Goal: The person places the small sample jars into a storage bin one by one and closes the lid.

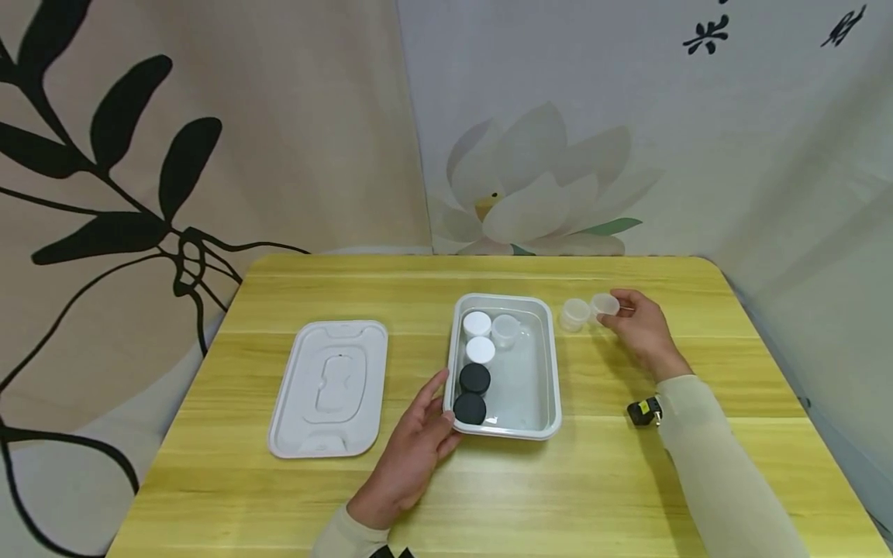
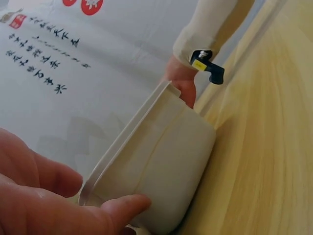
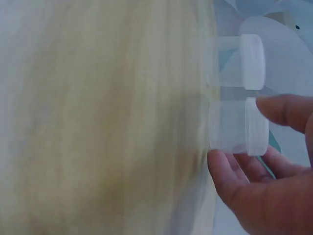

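My right hand (image 1: 645,329) pinches a small clear jar with a translucent lid (image 1: 603,305) between thumb and fingers, at the right of the tray. A second clear jar (image 1: 575,314) stands beside it; in the right wrist view this jar (image 3: 237,62) and the held jar (image 3: 239,126) appear side by side. My left hand (image 1: 413,446) touches the near left corner of a white plastic tray (image 1: 533,434) with fairly straight fingers. Inside the tray, white-lidded jars (image 1: 477,324) and black-lidded jars (image 1: 474,379) line the left side, with one clear jar (image 1: 505,332) next to the white ones.
A white tray lid (image 1: 289,426) lies flat on the wooden table (image 1: 572,496), left of the tray. Printed curtains (image 1: 321,139) hang behind the table and along its sides. A small black device (image 1: 643,411) is fixed at the right sleeve's cuff.
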The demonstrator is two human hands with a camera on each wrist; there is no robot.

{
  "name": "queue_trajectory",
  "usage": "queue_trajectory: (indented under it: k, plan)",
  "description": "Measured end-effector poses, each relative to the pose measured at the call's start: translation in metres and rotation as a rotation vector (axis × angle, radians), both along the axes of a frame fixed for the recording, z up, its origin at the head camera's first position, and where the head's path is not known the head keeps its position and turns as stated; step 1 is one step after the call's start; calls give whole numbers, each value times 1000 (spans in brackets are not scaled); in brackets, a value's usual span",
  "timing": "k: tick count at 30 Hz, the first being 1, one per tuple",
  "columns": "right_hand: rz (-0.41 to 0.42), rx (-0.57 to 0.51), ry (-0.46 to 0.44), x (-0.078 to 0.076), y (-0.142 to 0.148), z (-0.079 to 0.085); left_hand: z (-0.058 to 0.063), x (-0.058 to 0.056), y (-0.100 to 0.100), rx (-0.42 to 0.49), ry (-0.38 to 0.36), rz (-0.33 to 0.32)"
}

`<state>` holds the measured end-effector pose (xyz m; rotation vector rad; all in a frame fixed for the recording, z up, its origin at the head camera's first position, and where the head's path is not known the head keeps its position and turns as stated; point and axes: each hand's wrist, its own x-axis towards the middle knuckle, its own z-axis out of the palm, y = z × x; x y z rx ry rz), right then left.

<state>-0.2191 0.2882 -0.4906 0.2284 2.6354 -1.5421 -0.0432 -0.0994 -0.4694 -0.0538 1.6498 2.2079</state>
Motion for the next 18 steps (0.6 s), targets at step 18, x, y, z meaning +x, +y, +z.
queue_trajectory:
  k: [18]
  plan:
    - [-93, 12, 159, 22, -21, 53, -2, -1, -1, -10, 7, -8]
